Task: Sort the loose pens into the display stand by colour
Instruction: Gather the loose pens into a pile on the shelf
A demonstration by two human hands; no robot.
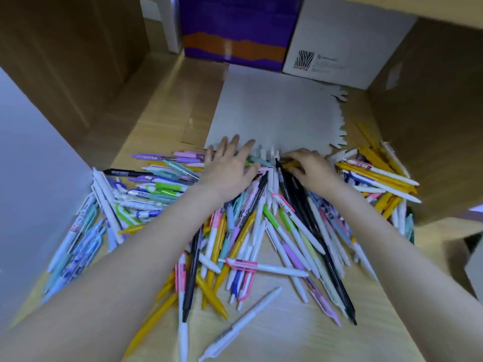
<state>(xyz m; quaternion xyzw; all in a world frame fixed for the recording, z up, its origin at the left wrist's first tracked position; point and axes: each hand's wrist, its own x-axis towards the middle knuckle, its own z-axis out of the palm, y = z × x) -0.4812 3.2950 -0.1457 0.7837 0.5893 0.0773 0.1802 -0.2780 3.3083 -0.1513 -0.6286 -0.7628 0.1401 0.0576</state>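
On the wooden tabletop (167, 111) we see the loose pens (235, 231) fanned in a wide heap toward us, most long axes converging on the far centre. There the white notched card (271, 113), perhaps the stand, lies flat. Our left hand (230, 165) rests spread, fingers straight, on pens; our right hand (311, 167) curls over a black pen (282, 176), grip uncertain.
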